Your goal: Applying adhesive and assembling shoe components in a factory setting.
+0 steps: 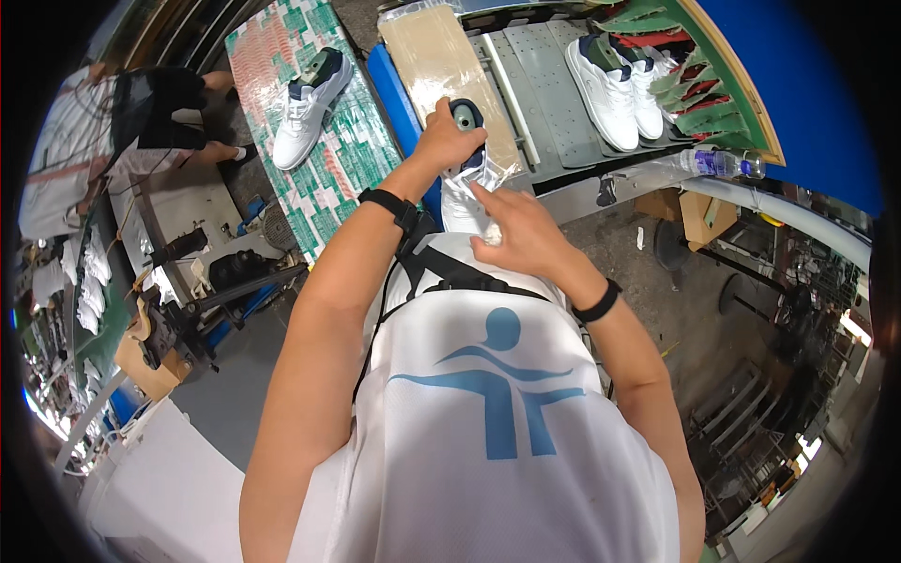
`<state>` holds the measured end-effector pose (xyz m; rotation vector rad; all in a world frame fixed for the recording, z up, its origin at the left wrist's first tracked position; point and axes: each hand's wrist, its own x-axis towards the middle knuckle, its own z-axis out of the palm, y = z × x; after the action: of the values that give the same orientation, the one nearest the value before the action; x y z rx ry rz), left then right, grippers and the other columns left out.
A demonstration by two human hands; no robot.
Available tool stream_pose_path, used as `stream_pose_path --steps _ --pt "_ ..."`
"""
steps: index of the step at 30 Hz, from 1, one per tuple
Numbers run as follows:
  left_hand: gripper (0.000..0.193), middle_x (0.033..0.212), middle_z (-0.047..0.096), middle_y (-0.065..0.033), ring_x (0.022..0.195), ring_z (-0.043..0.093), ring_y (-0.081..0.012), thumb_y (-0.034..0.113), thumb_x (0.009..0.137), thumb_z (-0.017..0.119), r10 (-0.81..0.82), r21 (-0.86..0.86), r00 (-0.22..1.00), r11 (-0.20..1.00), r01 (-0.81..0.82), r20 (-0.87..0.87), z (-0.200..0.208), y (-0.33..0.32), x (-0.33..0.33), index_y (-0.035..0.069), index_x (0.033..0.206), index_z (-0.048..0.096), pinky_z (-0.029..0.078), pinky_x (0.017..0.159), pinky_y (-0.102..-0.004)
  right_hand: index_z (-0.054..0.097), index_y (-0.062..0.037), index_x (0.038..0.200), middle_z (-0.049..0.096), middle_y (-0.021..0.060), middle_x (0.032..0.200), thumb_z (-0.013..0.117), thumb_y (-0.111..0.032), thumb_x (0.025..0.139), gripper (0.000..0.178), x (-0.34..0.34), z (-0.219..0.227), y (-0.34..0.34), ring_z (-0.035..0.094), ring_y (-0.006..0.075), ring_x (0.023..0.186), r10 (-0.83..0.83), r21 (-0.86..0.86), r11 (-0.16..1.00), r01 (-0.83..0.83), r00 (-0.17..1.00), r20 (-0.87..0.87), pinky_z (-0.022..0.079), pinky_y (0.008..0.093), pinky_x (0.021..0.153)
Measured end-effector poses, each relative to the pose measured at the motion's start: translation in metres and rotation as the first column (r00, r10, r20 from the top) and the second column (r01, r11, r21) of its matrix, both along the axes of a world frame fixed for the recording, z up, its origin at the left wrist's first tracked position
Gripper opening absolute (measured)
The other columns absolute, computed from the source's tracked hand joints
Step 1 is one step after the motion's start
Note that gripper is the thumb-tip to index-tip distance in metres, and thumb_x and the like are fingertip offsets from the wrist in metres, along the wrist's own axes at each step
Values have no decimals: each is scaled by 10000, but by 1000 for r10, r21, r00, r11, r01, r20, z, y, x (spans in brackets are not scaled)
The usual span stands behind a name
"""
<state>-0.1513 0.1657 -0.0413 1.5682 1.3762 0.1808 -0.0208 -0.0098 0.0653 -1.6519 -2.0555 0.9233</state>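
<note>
A white lace-up sneaker (466, 199) with a dark navy collar and a green last inside stands in front of my body, its toe toward me. My left hand (445, 141) grips it at the collar beside the green last, fingers closed. At the sneaker's right side is my right hand (526, 230), its thumb and index finger apart. The index fingertip reaches the loose white laces (481, 174). Whether the right hand pinches a lace cannot be made out. Part of the toe is hidden behind the right hand and my shirt.
A single white sneaker (298, 122) rests on the green-and-white taped board (361, 141) at left. Two more sneakers (605, 94) stand on the grey slatted conveyor (540, 84), by green flaps (699, 94). A plastic bottle (723, 163) lies along the conveyor's edge. Another person (113, 131) is at far left.
</note>
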Motion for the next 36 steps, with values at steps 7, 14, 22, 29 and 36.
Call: stream_pose_path --steps 7,14,22,29,36 --pt "1134 1455 554 -389 1335 610 -489 461 834 764 -1 -125 996 992 -11 -90 10 -1 6 -37 1662 172 513 1112 -437 603 125 1395 713 253 1027 776 -355 819 769 -21 -24 12 691 432 955 4 -23 1000 -4 1000 10 543 495 905" --pt "1129 1456 536 -386 1332 602 -507 461 828 772 27 -84 999 996 -30 -37 2 -2 2 -28 1654 178 513 1106 -457 648 103 1368 725 283 1100 750 -326 843 686 11 -10 -13 716 424 1032 -314 -400 907 134 847 -429 555 433 966" --pt "1110 1466 521 -389 1307 617 -506 459 822 761 17 -94 1000 995 -19 -20 -5 -1 2 23 1667 188 525 1087 -458 652 81 1391 729 261 1089 771 -280 814 691 -5 -15 11 705 403 978 47 -138 989 -51 998 -37 562 440 917" --pt "1150 1460 551 -374 1322 619 -475 480 803 783 26 -101 999 995 -24 23 -20 1 -4 12 1666 184 521 1091 -452 646 75 1396 718 285 1030 748 -381 801 757 1 7 12 702 457 985 0 -184 983 -26 990 -140 562 498 914" --pt "1139 1388 617 -367 1233 682 -462 453 815 792 18 -113 1000 993 -20 -16 -7 7 -2 5 1665 179 562 1032 -437 619 98 1422 718 201 956 716 -308 862 698 -10 -28 15 685 382 873 169 -5 986 -169 983 71 556 449 844"
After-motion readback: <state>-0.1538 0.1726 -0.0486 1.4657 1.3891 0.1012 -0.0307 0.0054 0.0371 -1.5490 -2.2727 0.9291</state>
